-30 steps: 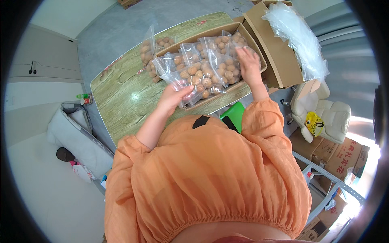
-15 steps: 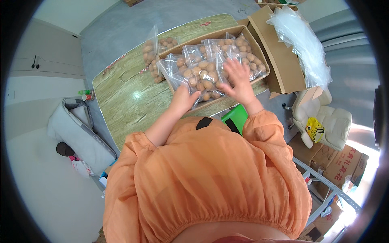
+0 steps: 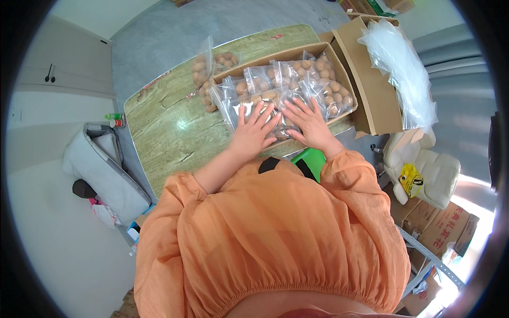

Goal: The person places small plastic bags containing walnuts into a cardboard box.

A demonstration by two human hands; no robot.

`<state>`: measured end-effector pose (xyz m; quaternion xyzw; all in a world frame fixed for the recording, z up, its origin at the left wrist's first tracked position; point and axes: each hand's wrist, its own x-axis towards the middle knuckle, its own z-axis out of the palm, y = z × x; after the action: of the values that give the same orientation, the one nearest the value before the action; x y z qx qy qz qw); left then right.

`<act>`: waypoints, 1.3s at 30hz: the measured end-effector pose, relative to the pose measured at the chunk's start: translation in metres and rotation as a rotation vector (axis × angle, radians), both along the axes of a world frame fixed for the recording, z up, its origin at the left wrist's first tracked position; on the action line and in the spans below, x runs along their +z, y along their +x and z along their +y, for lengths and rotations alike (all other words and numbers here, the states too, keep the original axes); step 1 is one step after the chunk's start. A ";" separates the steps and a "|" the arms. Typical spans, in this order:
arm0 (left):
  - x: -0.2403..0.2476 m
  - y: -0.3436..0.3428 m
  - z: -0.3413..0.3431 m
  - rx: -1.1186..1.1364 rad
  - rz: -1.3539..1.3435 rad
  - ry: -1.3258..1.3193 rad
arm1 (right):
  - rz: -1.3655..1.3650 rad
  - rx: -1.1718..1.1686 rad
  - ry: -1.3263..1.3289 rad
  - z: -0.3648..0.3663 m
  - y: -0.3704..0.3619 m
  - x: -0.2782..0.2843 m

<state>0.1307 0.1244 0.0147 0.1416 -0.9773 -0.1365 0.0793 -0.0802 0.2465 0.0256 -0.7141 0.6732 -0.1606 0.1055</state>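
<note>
A cardboard box (image 3: 347,79) on the table holds several clear zip bags filled with round brown nuts that look like walnuts. Both my hands lie flat on the nearest bag of nuts (image 3: 271,97), at the box's near side. My left hand (image 3: 253,129) has its fingers spread over the left part of that bag. Over the right part rests my right hand (image 3: 312,123), fingers also stretched out. Neither hand grips anything. Much of the bag is hidden under my fingers.
More bagged nuts (image 3: 200,74) stand on the wood-patterned table (image 3: 169,122), left of the box. An open carton (image 3: 366,79) with clear plastic bags (image 3: 405,74) on it adjoins the right side. A cream chair (image 3: 432,172) and a green seat (image 3: 312,161) are nearby.
My left hand has moved from the bag's left edge onto its top, fingers now spread. My right hand has come down flat onto the same bag. The view has shifted slightly.
</note>
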 end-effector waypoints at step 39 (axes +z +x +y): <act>-0.028 0.063 -0.224 1.078 0.146 0.429 | -0.516 -0.272 -0.176 -0.112 -0.004 0.024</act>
<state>0.1942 -0.0997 -0.0136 0.6219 -0.7099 -0.2811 0.1741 -0.0843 0.1344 0.0497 -0.5595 0.6970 -0.4071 0.1884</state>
